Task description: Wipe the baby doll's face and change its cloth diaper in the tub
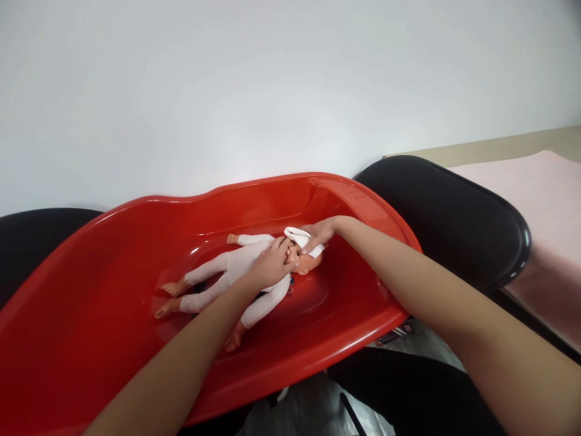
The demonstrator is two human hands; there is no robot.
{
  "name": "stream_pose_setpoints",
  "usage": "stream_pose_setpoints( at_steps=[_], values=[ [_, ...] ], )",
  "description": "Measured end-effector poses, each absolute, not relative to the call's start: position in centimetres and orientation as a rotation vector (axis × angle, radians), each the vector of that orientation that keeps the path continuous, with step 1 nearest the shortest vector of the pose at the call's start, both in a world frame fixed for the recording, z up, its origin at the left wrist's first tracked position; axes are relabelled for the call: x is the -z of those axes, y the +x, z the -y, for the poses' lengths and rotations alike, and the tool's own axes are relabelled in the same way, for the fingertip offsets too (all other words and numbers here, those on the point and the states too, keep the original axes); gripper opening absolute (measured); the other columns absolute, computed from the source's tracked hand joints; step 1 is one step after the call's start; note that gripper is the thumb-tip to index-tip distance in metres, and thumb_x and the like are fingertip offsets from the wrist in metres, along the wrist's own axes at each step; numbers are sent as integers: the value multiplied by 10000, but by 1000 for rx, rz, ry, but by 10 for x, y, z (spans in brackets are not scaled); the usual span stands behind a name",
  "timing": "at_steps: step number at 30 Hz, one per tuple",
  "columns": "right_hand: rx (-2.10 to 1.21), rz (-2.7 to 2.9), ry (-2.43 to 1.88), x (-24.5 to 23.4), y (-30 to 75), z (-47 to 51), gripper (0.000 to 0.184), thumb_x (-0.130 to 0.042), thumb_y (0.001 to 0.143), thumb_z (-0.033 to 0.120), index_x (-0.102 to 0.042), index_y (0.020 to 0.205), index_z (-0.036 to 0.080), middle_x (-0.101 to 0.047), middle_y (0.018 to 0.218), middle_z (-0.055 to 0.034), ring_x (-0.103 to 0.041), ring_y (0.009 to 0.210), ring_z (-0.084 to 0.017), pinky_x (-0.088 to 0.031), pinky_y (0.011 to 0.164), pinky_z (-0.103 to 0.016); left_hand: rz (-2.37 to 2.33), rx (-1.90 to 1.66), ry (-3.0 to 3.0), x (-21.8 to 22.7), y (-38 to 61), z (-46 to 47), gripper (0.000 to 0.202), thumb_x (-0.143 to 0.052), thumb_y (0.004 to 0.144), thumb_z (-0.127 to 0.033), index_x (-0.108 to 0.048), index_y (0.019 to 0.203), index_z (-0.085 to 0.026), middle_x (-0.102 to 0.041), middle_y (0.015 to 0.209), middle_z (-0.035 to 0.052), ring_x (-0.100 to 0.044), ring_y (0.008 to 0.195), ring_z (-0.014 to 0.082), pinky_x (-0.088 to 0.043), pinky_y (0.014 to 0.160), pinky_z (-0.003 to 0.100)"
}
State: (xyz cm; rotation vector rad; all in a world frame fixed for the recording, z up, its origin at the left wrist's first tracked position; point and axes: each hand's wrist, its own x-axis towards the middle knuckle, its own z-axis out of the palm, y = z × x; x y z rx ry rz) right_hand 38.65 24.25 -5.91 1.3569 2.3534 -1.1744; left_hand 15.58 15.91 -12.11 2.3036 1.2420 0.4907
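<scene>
1. Head view: baby doll (245, 260) in white clothing lies on its back inside the red baby bathtub (104, 303), head toward the right end.
2. Right hand (321, 234) holds a folded white cloth (296, 234) between thumb and fingers, against the doll's forehead.
3. Left hand (271, 264) lies across the doll's lower face; whether it grips, I cannot tell.
4. Black seat (445, 218) noted beside the bathtub's right end.
</scene>
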Motion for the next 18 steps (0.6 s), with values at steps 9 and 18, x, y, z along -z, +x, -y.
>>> stream_pose_setpoints(
  at_steps=[9, 18],
  values=[
    [1343, -2323, 1304, 55, 383, -247, 609, -780, 728, 612, -687, 1206, 247, -746, 1166, -66, -656, 1054, -292, -521, 884, -359, -1304, -505, 2283, 121, 165, -158, 422, -551, 946, -420, -496, 1333, -260, -562, 1325, 98, -584, 1131, 277, -481, 927, 391],
    [1345, -2302, 1238, 62, 386, -246, 908, -844, 615, 655, -587, 1366, 216, -714, 1198, -76, -662, 1016, -262, -532, 857, -338, -1328, -445, 2280, 117, 165, -157, 417, -558, 936, -446, -533, 1316, -277, -552, 1310, 95, -598, 1131, 287, -487, 947, 411]
  ],
)
